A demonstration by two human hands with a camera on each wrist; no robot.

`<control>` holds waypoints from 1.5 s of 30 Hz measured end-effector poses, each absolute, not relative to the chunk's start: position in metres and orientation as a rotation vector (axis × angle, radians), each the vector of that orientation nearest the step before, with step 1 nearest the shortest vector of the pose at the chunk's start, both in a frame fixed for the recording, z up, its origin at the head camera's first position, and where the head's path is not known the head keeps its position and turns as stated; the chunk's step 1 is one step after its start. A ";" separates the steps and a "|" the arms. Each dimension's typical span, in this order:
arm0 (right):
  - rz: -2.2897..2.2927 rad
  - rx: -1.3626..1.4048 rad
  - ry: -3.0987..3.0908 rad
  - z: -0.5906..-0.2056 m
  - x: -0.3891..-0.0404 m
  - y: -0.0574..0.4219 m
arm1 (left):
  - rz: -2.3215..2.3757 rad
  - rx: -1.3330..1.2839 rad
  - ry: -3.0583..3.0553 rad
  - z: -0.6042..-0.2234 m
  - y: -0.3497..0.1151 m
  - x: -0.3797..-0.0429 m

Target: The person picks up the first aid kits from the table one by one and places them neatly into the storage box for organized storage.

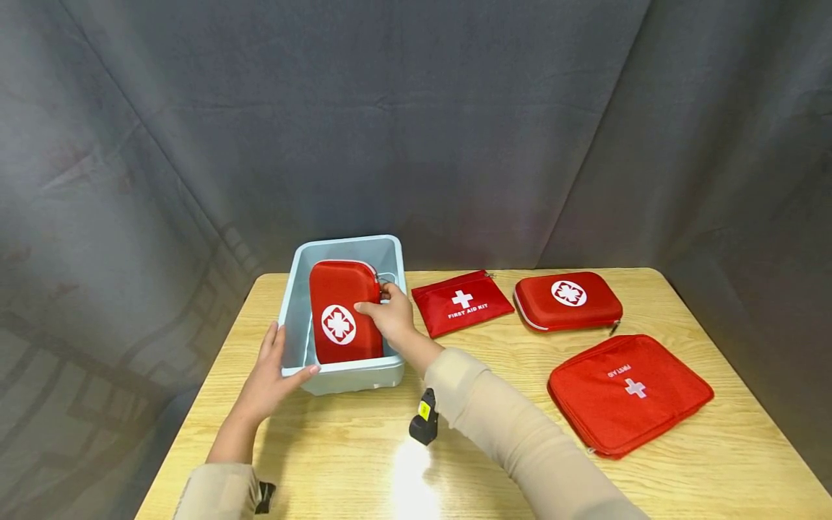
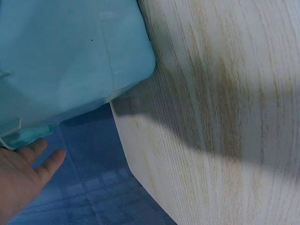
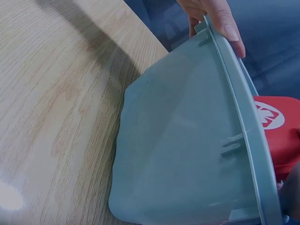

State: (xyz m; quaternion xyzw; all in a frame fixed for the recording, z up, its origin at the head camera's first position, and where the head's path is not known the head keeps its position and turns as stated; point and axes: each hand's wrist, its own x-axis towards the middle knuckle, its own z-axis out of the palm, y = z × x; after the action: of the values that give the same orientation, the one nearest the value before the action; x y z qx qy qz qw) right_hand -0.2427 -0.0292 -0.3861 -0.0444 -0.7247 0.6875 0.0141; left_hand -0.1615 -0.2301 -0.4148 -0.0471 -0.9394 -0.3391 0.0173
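In the head view, a person's right hand (image 1: 393, 314) is gripping a red case (image 1: 344, 289) at left of center, thumb on its face and fingers curling at its right edge. The case is standing tilted in the opening of a pale blue bin (image 1: 360, 377). The left hand (image 1: 268, 383) is resting against the bin's lower-left corner, thumb and fingers spreading apart. At right, 3 more red first-aid items are lying on the wooden worktop (image 1: 338, 462): a flat pouch (image 1: 463, 302), a hard case (image 1: 572, 307) and a larger soft bag (image 1: 630, 397).

In the left wrist view, the bin is filling the upper left, parted fingers showing at lower left.

In the right wrist view, the left hand is touching the rim up top, while the red case is rising past it at right.
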 end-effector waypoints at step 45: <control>1.966 -0.293 -2.561 -0.399 -0.256 -0.045 | -1.075 -0.161 -2.865 -0.416 -0.227 -0.159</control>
State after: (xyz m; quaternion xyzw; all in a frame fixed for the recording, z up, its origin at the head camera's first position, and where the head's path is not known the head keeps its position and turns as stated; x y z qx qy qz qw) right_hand -0.2558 -0.0446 -0.3995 -0.0903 -0.7890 0.6056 -0.0501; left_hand -0.1588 -0.2275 -0.4164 -0.0526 -0.9343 -0.3506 0.0386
